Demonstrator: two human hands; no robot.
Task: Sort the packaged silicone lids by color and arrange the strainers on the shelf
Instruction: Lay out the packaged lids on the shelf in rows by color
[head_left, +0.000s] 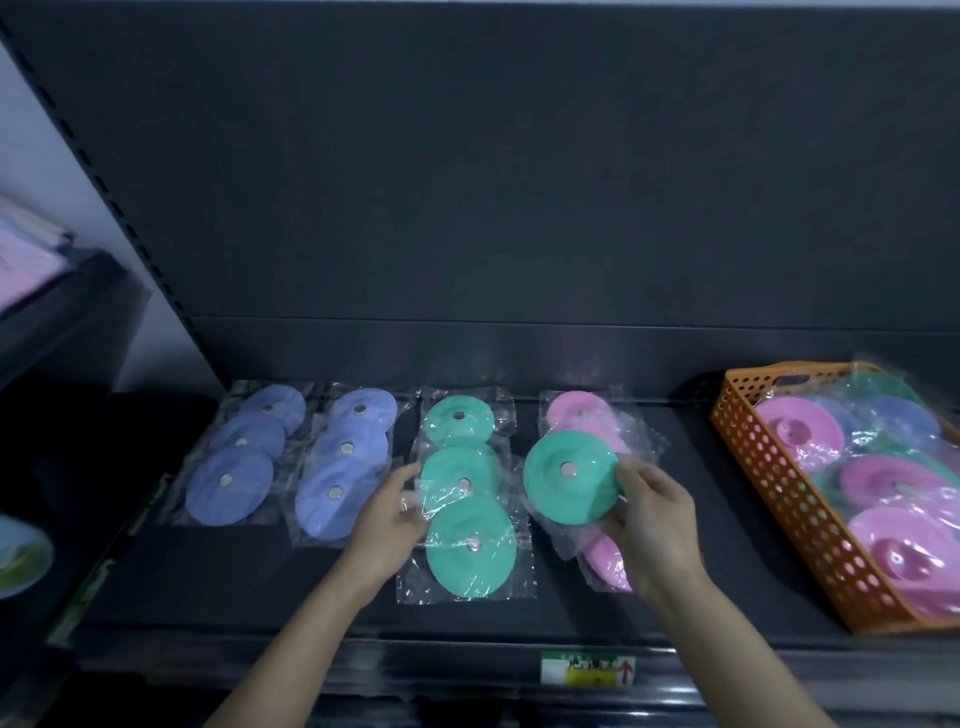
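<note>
Ok, status from the front edge back. Label (587, 670) on the shelf (727, 597) lip, my forearms over it.

Left hand (387, 514): fingers curled at the wrap edge of the green row (470, 543), about the middle packet. Blur hides whether it's actually pinching, so I can't tell.

Right hand (652, 525): gripping a bagged green lid (569, 475) by its right rim, face towards me, lifted off the shelf. It hangs over the pink lids (608, 564), just right of the green row.

Green row has three packets running front to back, overlapping. Two blue rows (228, 483) sit left of it, three each. Basket (769, 467) is far right, with mixed pink, blue and green packets unsorted.

My read: this lid belongs on the green row, and plenty is left in the basket. No strainers in view that I can identify.

Risks:
- Wrap is slick and loose. A rim-only grip could let the lid slide inside its bag and drop onto the pinks, i.e. the wrong colour.
- Loose bag tail trails over the pink pile. Moving left could drag a pink packet out of line.
- Green row overlaps like shingles. Landing the lid hard, or tugging the wrap with my left hand, could skew the whole column.
- Front green packet is nearest the lip, so a shove could push it off.
</note>
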